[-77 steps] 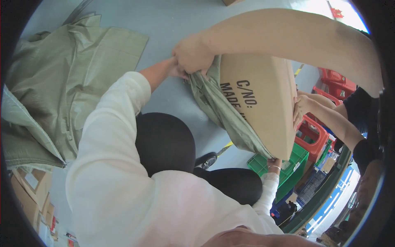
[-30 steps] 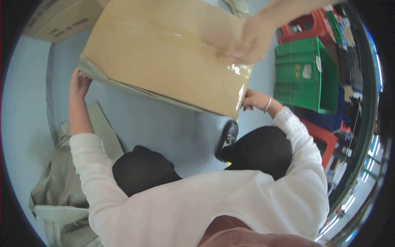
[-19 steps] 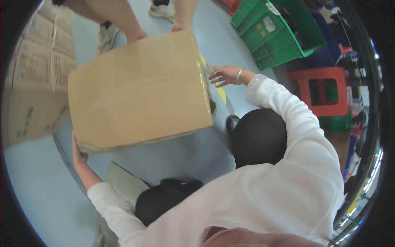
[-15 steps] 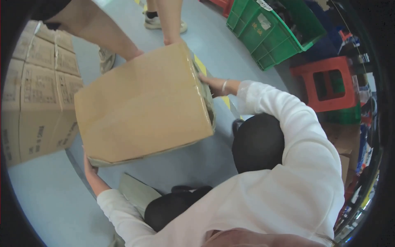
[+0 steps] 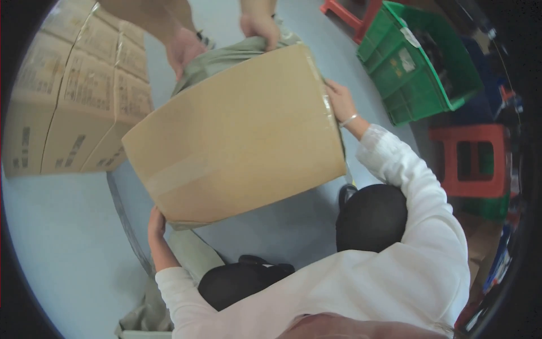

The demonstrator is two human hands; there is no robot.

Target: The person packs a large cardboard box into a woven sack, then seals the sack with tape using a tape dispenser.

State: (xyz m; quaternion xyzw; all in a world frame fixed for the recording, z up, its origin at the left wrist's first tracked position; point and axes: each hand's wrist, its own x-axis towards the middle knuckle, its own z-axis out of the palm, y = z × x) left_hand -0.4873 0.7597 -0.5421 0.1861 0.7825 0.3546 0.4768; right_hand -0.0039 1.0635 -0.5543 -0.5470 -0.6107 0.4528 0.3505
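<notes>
A large brown cardboard box (image 5: 237,135) is tilted in front of me, its broad taped face toward me. My left hand (image 5: 157,225) grips its lower left corner, the fingertips partly hidden at the edge. On the right side, my right hand (image 5: 341,103) presses against the edge near the upper corner, a white band at its wrist. Grey-green sheeting (image 5: 223,61) shows along the far edge of the box, where a co-worker's two hands hold it.
Stacked cartons (image 5: 84,85) stand at the left. A green crate (image 5: 395,73) with dark contents is at the upper right, above a red stool (image 5: 449,161). Another red stool (image 5: 353,20) shows at the top. Grey-green material (image 5: 148,311) lies at the lower left.
The box and both my hands have shifted right in view. The co-worker's hands now hold grey-green sheeting at the far edge, which did not show there before.
</notes>
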